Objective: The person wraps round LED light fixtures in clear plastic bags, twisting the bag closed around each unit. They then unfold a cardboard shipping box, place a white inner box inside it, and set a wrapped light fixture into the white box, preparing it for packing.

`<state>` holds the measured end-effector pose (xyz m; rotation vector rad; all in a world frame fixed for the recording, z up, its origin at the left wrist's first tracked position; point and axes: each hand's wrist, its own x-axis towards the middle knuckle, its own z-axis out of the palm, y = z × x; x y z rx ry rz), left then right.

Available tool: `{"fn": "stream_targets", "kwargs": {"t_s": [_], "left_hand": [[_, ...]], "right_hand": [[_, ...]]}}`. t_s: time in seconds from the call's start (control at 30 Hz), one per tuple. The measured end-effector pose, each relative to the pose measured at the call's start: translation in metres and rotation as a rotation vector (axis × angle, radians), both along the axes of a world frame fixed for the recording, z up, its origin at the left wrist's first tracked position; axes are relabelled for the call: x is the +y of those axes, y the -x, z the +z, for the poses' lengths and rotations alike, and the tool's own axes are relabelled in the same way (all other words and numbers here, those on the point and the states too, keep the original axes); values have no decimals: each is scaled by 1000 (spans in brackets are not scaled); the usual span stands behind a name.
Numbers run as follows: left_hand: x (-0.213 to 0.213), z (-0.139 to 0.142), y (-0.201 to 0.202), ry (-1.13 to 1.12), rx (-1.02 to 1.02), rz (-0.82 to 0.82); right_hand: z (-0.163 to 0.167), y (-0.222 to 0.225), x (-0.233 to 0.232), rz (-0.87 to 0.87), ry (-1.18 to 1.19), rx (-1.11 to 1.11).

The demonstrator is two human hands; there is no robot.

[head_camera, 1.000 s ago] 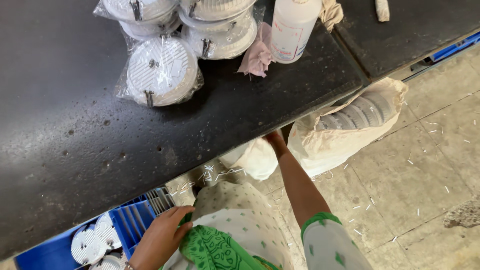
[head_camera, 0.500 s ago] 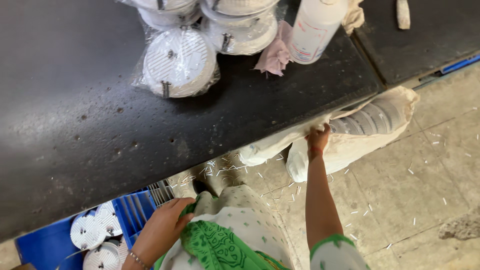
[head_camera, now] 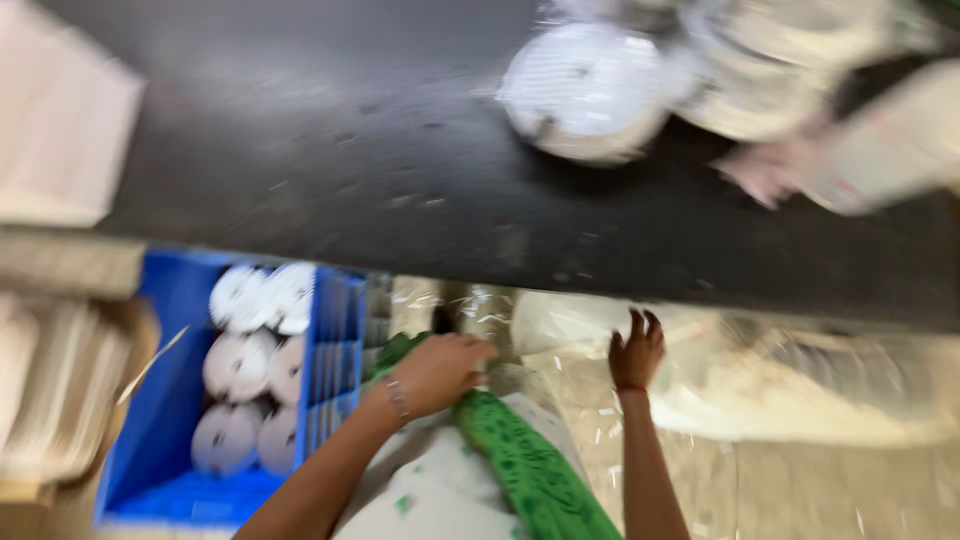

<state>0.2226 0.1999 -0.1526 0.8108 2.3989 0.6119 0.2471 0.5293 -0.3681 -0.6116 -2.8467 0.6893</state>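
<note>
Since half a second ago the view has swung left and blurred: the wrapped white stacks now sit at the upper right of the black tabletop, and a blue crate fills the lower left, far more of it showing than before. Both hands have shifted little against the body. Under the table edge, the right hand reaches forward with its fingers spread, pressed on or just at the rim of a large whitish plastic sack that slumps on the floor; it looks more like an open touch than a closed grasp, though the blur makes that hard to settle. Close to the body, the left hand is curled over the top of a green patterned cloth, gripping it where it lies across the person's pale printed clothing. Inside the crate lie several white discs packed side by side, well apart from either hand. Pale flat stacks sit at the far left, too smeared to name. A pink rag lies on the tabletop beside the wrapped stacks.
</note>
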Motion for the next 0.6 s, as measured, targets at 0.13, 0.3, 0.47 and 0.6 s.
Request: {"fn": "stream_targets", "kwargs": {"t_s": [0.13, 0.3, 0.47, 0.6], "left_hand": [[-18, -23, -18, -21, 28, 24], [-45, -43, -41, -35, 38, 224], [-69, -54, -66, 120, -17, 324], [-78, -59, -72, 86, -39, 350]], "right_hand": [[1, 9, -14, 389, -376, -472], [9, 17, -15, 321, -556, -538], [11, 21, -55, 471, -437, -299], [5, 17, -112, 602, -248, -230]]}}
